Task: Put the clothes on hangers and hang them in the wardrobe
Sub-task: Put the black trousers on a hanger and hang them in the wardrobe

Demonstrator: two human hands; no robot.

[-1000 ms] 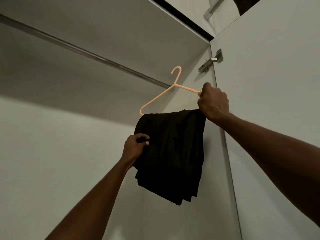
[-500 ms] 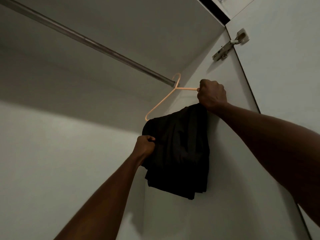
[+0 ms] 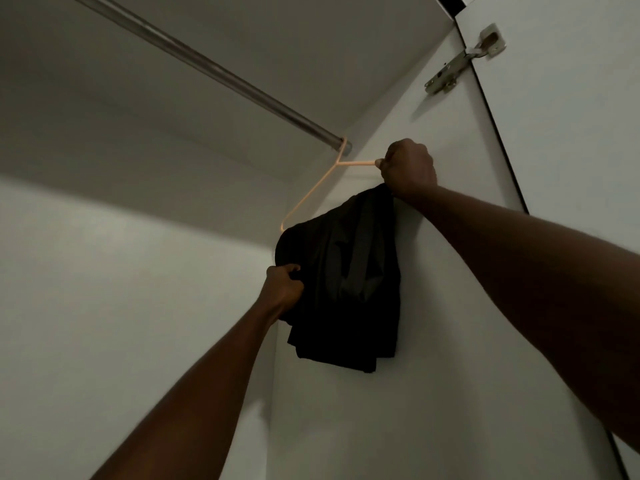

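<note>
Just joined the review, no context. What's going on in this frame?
A person is hanging a black garment in a wardrobe. The right hand grips one end of a peach hanger, whose hook sits on the rail at its far right end, by the side wall. The left hand grips the garment's left edge; the garment is draped over the hanger's bottom bar. Both hands are on it, so it isn't released yet. A door hinge shows at upper right.

Both my arms reach up; my right hand (image 3: 408, 169) is fisted high and far, my left hand (image 3: 282, 289) clenched lower, nearer.
</note>
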